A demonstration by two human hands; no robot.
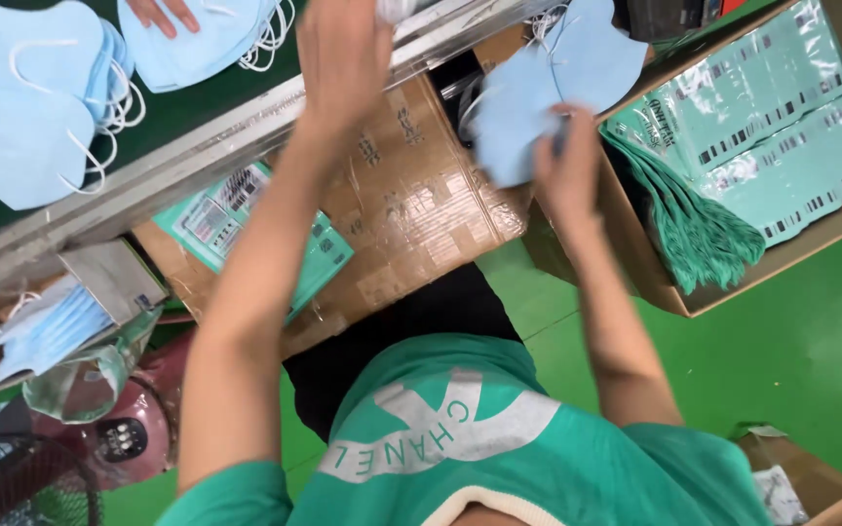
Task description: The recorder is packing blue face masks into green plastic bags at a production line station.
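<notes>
Pale blue face masks (538, 97) sit bunched in your right hand (565, 161), fingers pinched on their lower edge above the cardboard box (411, 209), while your left hand (343, 58) reaches up, its grip unclear.

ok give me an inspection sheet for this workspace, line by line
surface: taped cardboard box top beside a dark green belt with a metal rail
job's things: light blue masks; more stacked on the belt
clutter: teal packets on the box, open carton of teal packets, small mask pile lower left
fingers: right hand grips blue masks; left hand reaches to the rail, grasp blurred
cables: nothing seen
surroundings: green floor, fan, another person's hand on the belt
</notes>
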